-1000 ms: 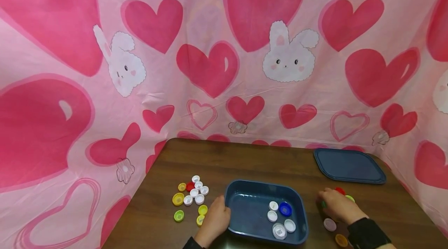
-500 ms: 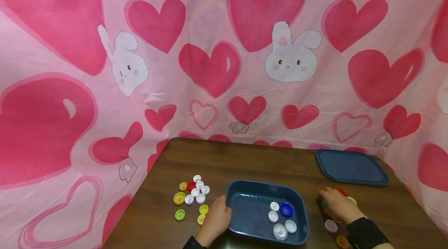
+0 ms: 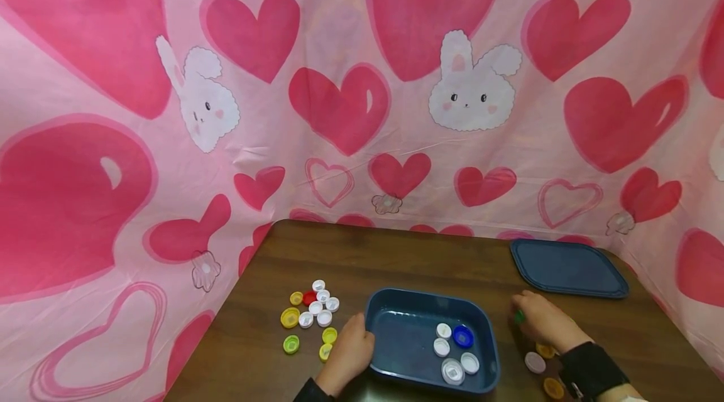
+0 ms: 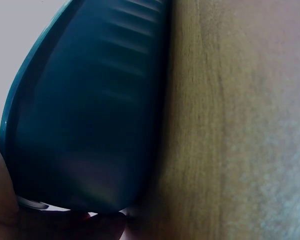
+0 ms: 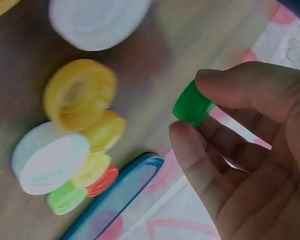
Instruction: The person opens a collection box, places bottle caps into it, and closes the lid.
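My right hand (image 3: 545, 321) pinches a green bottle cap (image 5: 192, 105) between thumb and fingertip, lifted over the table right of the dark blue basin. Below it in the right wrist view lie loose caps: a yellow cap (image 5: 80, 92), a white cap (image 5: 52, 159), a light green cap (image 5: 66, 198) and a red cap (image 5: 103, 181). At the basin's left end my left hand (image 3: 352, 347) grips the wall of the basin (image 4: 85, 110). Inside the basin, towards its right side, are a blue cap (image 3: 463, 336) and several white or clear caps (image 3: 453, 371).
Left of the basin, several white, yellow, red and green caps are grouped, among them a red cap (image 3: 309, 298) and a green cap (image 3: 291, 344). A flat dark blue lid (image 3: 568, 267) lies at the back right. A pink heart-patterned cloth (image 3: 339, 113) hangs behind the table.
My right hand has risen slightly with the green cap, uncovering a yellow cap beneath and covering the red and light green caps in the head view. My left hand stays at the basin.
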`<state>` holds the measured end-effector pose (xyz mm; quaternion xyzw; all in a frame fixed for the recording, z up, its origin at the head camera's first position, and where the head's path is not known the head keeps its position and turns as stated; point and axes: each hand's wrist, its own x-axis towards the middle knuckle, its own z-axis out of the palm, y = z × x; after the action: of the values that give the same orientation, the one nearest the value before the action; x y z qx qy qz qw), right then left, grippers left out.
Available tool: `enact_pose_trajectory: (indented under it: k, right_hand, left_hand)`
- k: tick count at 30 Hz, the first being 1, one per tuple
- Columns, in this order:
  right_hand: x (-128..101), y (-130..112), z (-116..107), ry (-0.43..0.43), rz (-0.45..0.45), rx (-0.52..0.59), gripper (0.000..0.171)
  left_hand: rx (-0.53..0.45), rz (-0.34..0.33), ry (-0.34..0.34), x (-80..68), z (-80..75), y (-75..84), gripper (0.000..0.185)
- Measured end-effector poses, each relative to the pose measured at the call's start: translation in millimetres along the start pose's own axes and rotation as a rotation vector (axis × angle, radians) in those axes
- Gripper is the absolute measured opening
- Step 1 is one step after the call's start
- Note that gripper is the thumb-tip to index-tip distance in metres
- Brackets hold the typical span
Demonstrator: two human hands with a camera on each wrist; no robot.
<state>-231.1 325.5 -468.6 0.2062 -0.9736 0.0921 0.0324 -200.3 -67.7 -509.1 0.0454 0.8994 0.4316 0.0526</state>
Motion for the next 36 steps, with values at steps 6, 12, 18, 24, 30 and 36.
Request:
enact_pose_trajectory:
  k: [6,12,18,24,30,36]
  right_hand:
    - [4.8,-10.5,-11.9,-0.034,-0.007,0.040,0.027]
    - [8.8,-31.7,-26.0,-0.064,0.015,0.065,0.028]
    - [14.6,-56.2,-36.0,-0.070,-0.015,0.087,0.027]
    - [19.5,-79.0,-40.5,-0.131,-0.026,0.128,0.023]
    - [24.5,-97.6,-32.6,-0.238,-0.014,0.152,0.020]
    - [28.3,-107.6,-20.5,-0.283,0.017,0.137,0.018]
  left_hand:
    - [-0.001,0.001,0.001,1.0,0.7,0.3,0.037]
    - [0.004,0.009,0.002,1.2,0.7,0.3,0.037]
    - [0.020,0.030,0.021,1.2,0.4,-1.0,0.035]
    - [0.046,0.077,0.049,0.2,0.4,-2.2,0.033]
    - [0.012,0.046,0.036,0.2,0.5,-1.7,0.034]
    - [0.007,0.057,0.040,0.8,0.7,-3.1,0.034]
